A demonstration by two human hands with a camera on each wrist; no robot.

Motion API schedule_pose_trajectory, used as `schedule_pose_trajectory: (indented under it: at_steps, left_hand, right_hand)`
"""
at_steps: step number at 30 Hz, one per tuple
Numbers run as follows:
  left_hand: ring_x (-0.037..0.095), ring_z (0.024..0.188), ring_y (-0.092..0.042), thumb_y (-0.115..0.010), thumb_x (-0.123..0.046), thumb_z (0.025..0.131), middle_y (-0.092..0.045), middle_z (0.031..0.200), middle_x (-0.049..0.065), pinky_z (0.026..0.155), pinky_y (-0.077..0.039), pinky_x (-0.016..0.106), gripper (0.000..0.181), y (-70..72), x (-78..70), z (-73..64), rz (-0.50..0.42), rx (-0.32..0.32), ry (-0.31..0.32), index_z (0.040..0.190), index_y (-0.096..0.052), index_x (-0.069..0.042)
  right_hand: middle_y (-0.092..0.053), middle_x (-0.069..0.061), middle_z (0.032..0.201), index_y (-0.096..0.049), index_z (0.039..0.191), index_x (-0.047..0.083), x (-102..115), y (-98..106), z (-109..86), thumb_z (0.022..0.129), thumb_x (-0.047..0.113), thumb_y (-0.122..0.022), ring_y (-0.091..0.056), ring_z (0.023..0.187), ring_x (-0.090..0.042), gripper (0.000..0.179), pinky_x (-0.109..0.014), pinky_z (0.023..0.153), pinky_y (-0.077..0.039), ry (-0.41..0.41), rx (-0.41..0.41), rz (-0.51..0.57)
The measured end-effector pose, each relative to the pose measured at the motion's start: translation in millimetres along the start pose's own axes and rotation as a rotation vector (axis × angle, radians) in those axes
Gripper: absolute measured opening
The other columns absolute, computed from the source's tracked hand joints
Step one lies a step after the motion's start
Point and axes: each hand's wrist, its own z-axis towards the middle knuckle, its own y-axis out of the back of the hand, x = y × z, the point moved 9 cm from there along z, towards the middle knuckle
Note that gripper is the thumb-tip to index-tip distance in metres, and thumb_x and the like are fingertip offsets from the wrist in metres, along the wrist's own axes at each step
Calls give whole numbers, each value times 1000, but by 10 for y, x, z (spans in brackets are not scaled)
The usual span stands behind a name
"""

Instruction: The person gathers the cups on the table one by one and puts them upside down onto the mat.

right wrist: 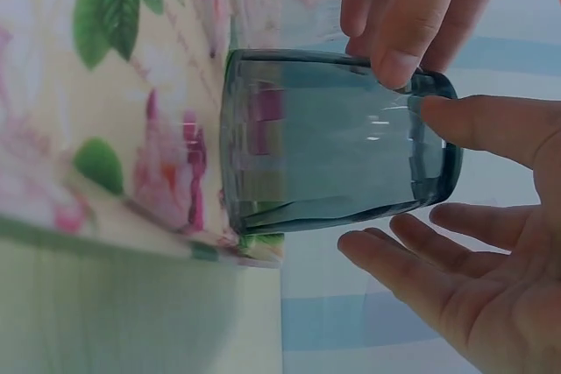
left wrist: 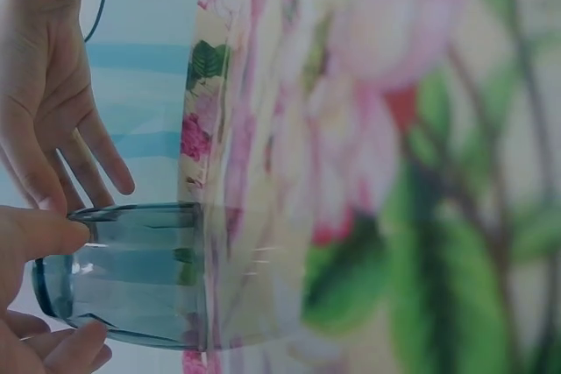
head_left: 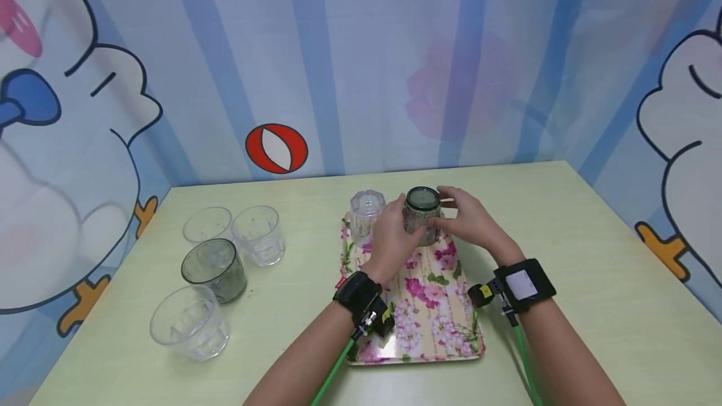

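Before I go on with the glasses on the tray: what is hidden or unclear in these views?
- Head view: the left hand covers the near side of the tinted glass, so where its rim meets the floral tray is hidden.
- Head view: the clear glass on the tray is partly behind that hand.
- Left wrist view: the tray is a close blur.
- Right wrist view: the right hand is cut off by the frame edge.

Floral tray (head_left: 434, 324), smoky-grey tumbler (head_left: 422, 218)
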Motion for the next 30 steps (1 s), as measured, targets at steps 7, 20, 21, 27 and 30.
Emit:
schedule_pose_trajectory:
  at_steps: [7,20,21,27,30]
  left_hand:
    - [27,126,-55,-66,-24,90,-51,141,15,102,-52,34,68,82,-70,-59,6,1,-32,146,-35,-3]
    - [25,121,-58,-63,-29,92,-52,141,10,98,-53,29,62,343,-200,-212,-7,-27,-79,146,-38,-10]
    - [25,120,-59,-63,-29,92,-53,140,10,97,-54,29,62,369,-213,-224,-11,-33,-88,145,-38,-9]
    - [22,120,-59,-65,-28,91,-55,138,10,98,-54,30,60,513,-299,-292,-4,-58,-153,143,-42,-10]
    - [23,116,-61,-66,-25,90,-59,134,10,96,-55,30,58,600,-349,-336,16,-83,-199,141,-45,-8]
  right_hand:
    - [-35,-27,147,-24,149,-1,123,63,-27,91,17,-64,-40,134,-46,73,-56,103,-47,28,-15,-3]
    - [-34,-25,148,-28,149,1,431,165,-129,93,18,-62,-37,135,-44,68,-57,107,-43,106,-60,-75]
    - [-34,-25,148,-29,148,1,453,170,-135,92,18,-62,-37,135,-43,67,-57,107,-43,113,-67,-75]
    - [-39,-22,146,-33,147,2,596,200,-174,92,20,-64,-40,134,-39,66,-54,106,-45,151,-100,-101]
    - [-40,-21,146,-34,146,3,667,221,-206,91,20,-64,-41,134,-38,65,-53,106,-45,173,-117,-110]
